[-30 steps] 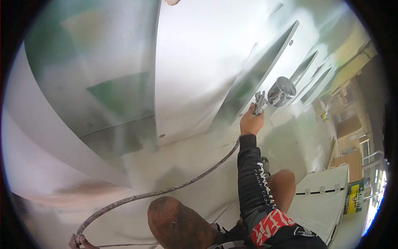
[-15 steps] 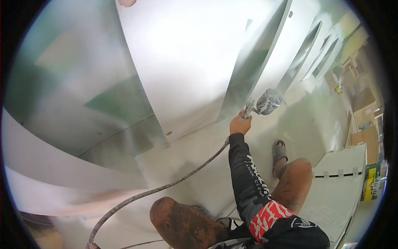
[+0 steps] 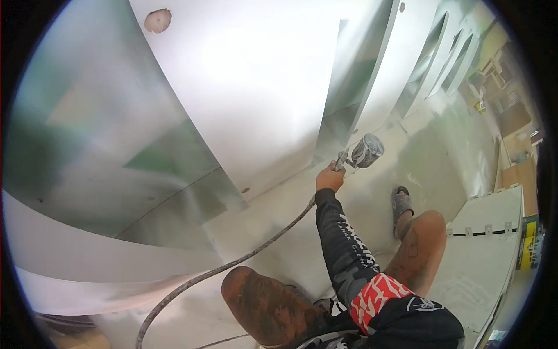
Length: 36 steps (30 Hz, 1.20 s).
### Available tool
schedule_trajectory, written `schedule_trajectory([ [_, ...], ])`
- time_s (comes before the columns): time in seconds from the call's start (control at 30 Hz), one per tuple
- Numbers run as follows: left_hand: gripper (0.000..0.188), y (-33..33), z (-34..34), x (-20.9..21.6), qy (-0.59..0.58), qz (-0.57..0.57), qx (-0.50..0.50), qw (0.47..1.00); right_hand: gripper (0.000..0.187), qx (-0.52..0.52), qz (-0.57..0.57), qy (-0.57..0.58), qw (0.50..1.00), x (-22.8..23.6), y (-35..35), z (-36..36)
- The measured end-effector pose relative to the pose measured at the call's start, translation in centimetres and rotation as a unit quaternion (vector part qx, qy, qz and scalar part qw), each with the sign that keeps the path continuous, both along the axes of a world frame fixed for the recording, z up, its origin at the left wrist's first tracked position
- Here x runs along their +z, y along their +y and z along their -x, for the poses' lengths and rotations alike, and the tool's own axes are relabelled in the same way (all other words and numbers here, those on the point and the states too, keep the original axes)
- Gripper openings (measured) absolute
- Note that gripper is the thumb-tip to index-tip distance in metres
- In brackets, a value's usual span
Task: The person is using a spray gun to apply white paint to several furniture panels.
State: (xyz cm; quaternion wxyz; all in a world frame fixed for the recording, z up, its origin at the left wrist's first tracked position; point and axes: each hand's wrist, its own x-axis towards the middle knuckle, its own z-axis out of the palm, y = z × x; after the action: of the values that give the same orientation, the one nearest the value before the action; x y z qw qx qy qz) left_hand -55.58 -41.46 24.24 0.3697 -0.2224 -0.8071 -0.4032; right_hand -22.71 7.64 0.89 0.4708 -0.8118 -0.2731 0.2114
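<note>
The right hand (image 3: 330, 179) is clenched round the spray gun (image 3: 342, 160), whose cup (image 3: 368, 151) tilts to the right near the foot of the white panels (image 3: 250, 104). Compared with a second ago, the gun sits lower and further left in view. The left hand, then on the hose (image 3: 232, 263), has left the picture, so its grip cannot be told. The sandal (image 3: 401, 200) now shows fully.

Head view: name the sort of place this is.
Likely a paint-spraying workshop: a spray gun with a cup in the right hand, a stained hose running to that hand, and large white panels.
</note>
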Motion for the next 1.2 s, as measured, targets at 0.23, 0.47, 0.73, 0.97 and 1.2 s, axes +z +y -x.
schedule_trajectory([
  [0.23,0.046,1.5,-0.6,0.4,-0.016,-0.027,-0.049,0.998,0.034,0.041,-0.088,-0.067,0.993,4.7,-0.8,0.4],
  [0.47,0.045,2.3,-0.1,-0.1,-0.047,-0.030,-0.062,0.997,0.027,0.071,-0.216,-0.168,0.959,16.1,1.0,-0.5],
  [0.73,0.041,1.9,-0.6,0.1,-0.085,-0.011,-0.035,0.996,0.025,0.073,-0.333,-0.217,0.915,28.4,2.8,-1.0],
  [0.97,0.031,2.8,-1.8,1.3,-0.080,0.008,-0.070,0.994,0.024,0.091,-0.438,-0.237,0.862,38.3,5.2,-1.4],
  [1.2,0.017,4.8,-6.0,1.5,-0.105,0.021,-0.149,0.983,0.037,0.118,-0.499,-0.291,0.808,46.0,4.7,-9.9],
])
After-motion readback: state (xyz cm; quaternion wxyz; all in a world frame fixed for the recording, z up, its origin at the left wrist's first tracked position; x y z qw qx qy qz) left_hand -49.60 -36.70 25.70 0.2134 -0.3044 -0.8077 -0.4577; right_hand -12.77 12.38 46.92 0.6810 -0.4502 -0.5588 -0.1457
